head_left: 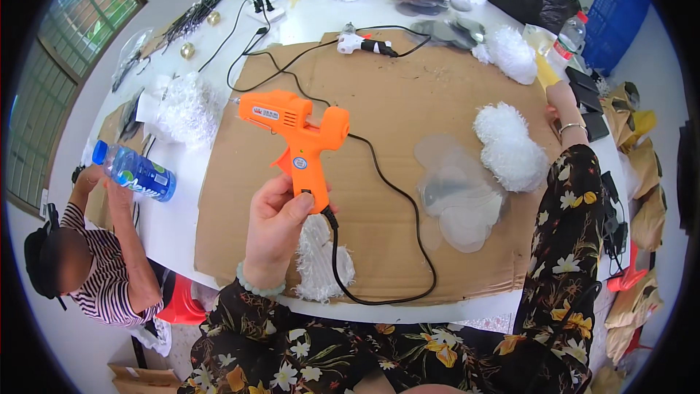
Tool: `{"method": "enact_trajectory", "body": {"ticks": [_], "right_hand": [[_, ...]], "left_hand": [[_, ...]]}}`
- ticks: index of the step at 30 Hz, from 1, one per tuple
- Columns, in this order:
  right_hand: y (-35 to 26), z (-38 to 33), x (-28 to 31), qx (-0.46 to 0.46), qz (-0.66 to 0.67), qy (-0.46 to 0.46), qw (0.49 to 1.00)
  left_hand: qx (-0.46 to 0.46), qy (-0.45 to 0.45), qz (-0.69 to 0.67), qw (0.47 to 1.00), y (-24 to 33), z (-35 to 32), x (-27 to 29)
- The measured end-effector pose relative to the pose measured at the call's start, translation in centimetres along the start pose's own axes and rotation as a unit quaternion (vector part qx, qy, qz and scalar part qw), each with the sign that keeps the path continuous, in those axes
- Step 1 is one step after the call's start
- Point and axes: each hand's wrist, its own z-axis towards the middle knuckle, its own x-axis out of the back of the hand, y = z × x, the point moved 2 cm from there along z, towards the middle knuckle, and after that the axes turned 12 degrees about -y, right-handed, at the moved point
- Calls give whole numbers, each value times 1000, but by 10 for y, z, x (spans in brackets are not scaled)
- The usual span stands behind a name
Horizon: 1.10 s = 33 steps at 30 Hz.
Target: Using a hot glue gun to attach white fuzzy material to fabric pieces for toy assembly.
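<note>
While glue gun hangs lifted, nothing looks bonded yet. Surface [219, 175] white, wide cardboard sheet [379, 102] over it. Fluffy white tufts [510, 147] and clear plastic discs [459, 197] lie loose at right, unjoined. Orange hot glue gun [295, 128] held above cardboard, nozzle pointing left, black cord [408, 208] trailing. Left hand [275, 230] grip closed round handle. Right hand [560, 96] resting far right at cardboard edge; grip state cannot tell. White tuft [319, 259] below gun, apparently waiting for glue.

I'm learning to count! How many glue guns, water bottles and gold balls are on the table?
Glue guns: 2, orange one in the left hand, white one
Water bottles: 2, blue, clear
Gold balls: 2
Total: 6
</note>
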Motion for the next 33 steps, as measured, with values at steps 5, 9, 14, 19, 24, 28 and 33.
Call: {"method": "enact_trajectory", "body": {"ticks": [5, 9, 14, 19, 24, 28, 33], "right_hand": [[3, -56, 43, -37, 84, -40, 995], [13, -105, 75, -76, 148, -66, 984], [28, -207, 92, -50, 47, 29, 997], [21, -368, 103, -40, 133, 149, 979], [-89, -527, 85, 115, 384, 146, 905], [-158, -603, 14, 168, 413, 114, 888], [-209, -602, -37, 226, 305, 172, 909]], "left_hand": [[7, 16, -19, 1000, 16, -28, -9], [34, -18, -61, 997, 27, -48, -14], [45, -15, -79, 996, 35, -103, -4], [23, -49, -88, 995, 40, -147, 4], [4, -31, -113, 993, 41, -186, 23], [-2, -9, -117, 993, 29, -205, 48], [-26, 1, -118, 993, 13, -186, 71]]}}
